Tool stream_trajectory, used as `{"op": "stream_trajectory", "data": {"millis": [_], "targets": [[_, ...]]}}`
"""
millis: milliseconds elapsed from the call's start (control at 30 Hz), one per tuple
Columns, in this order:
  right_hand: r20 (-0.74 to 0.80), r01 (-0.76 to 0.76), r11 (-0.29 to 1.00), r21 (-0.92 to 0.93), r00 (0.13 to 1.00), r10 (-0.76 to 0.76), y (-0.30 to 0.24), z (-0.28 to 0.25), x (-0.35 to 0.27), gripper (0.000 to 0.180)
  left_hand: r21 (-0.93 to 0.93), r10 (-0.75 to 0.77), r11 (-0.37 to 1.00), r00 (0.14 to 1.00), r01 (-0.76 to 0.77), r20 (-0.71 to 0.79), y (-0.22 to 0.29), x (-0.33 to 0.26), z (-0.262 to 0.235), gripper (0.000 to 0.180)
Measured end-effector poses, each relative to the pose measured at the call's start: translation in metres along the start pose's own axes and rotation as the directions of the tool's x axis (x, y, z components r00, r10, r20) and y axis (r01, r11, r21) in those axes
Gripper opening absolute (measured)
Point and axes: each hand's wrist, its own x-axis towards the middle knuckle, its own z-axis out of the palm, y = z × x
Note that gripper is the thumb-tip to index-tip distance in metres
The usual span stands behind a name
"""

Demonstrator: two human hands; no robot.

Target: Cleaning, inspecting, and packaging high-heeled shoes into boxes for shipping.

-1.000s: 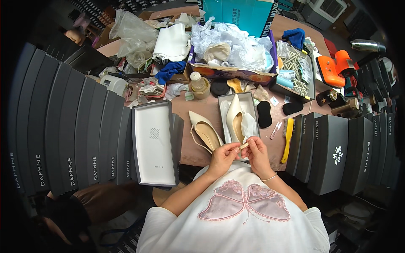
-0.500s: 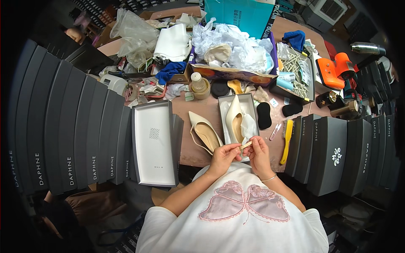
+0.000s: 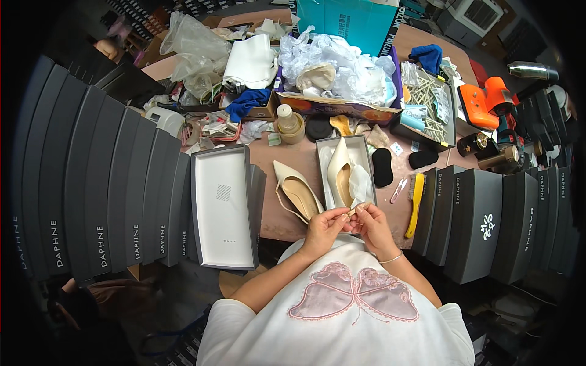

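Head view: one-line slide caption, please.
Left hand and right hand pinch a small pale strip at the near end of a shoebox holding one cream shoe, another shoe beside the box.

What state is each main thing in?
Left hand: closed, pinching the cream strip
Right hand: closed, pinching it too
Boxed shoe: in the shoe box, toe away
Loose shoe: on the table, outside the box
Shoe box: open
White paper: creased, against the boxed shoe
Purple carton: open, heaped with crumpled wrapping
Yellow brush: lying down
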Motion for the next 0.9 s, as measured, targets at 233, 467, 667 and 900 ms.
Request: {"op": "stream_trajectory", "data": {"millis": [233,467,667,900], "targets": [[0.050,0.031,1.000,0.002,0.998,-0.031,0.003,-0.003,-0.001,0.024,-0.153,-0.067,0.986,0.997,0.071,0.031,-0.001,-0.001,-0.005,0.026],[0.081,0.189,0.938,-0.289,0.982,-0.173,0.000,-0.001,-0.007,0.028,-0.067,-0.039,0.997,0.999,0.038,-0.014,0.001,-0.002,-0.003,0.026],[0.106,0.288,0.798,-0.529,0.956,-0.274,-0.006,0.010,-0.013,0.023,0.099,-0.009,0.995,0.998,0.015,-0.063,0.005,-0.005,0.001,0.026],[0.063,0.319,0.735,-0.599,0.933,-0.354,-0.005,0.009,-0.013,0.015,0.230,0.062,0.972,0.996,-0.046,-0.064,0.005,-0.006,0.002,0.024]]}}
